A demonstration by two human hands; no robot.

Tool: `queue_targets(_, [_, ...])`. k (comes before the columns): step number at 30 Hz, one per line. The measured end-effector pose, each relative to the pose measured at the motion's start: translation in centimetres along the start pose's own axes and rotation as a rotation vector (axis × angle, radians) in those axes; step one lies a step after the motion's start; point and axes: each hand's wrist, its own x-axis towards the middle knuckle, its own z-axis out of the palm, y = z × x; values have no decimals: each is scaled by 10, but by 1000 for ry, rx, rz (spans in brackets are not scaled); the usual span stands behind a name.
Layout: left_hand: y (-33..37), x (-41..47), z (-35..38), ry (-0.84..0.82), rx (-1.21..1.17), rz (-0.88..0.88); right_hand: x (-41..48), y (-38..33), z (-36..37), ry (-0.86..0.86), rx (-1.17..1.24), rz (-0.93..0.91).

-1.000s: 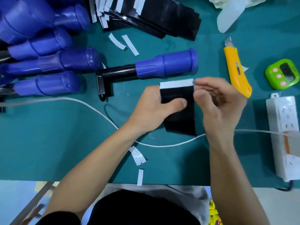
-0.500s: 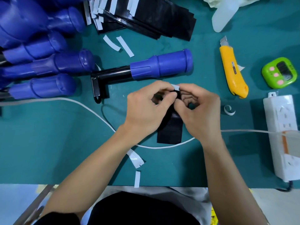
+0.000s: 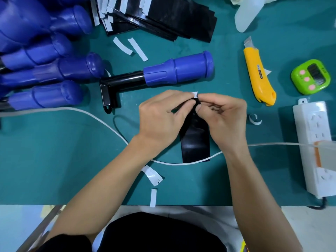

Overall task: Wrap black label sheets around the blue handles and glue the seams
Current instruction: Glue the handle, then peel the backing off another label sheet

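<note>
hands [image 3: 160, 119] pinch label sheet [image 3: 195, 139] top edge

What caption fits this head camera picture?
Left hand and right hand pinch a black label sheet near a blue handle.

The teal table [image 3: 54, 170] carries a heap of blue handles [image 3: 45, 95] at its left. A single blue handle [image 3: 178, 70] on a black shaft lies mid-table, and a fanned stack of black label sheets [image 3: 172, 19] at the far side. Also on it are scattered white strips [image 3: 138, 49], a yellow knife [image 3: 259, 75], a green timer [image 3: 311, 76], a white power strip [image 3: 314, 142] and a white cord [image 3: 91, 113] that runs across.
</note>
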Motion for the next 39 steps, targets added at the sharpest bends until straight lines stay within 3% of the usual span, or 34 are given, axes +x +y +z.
queue_targets(5, [-4, -1, -2, -13, 199, 246, -2, 2, 3, 21, -122, -35])
queue_targets(9, [-10, -1, -2, -67, 265, 319, -2, 4, 5, 24, -211, -92])
queue_targets(23, [-8, 8, -11, -92, 255, 232, -4, 2, 8, -3, -249, -162])
queue_targets(30, [-11, 12, -20, -228, 55, 118, -5, 0, 8, 15, -228, -118])
queue_targets(39, [-11, 12, -19, -249, 179, 210, -5, 3, 9, -22, -261, -174])
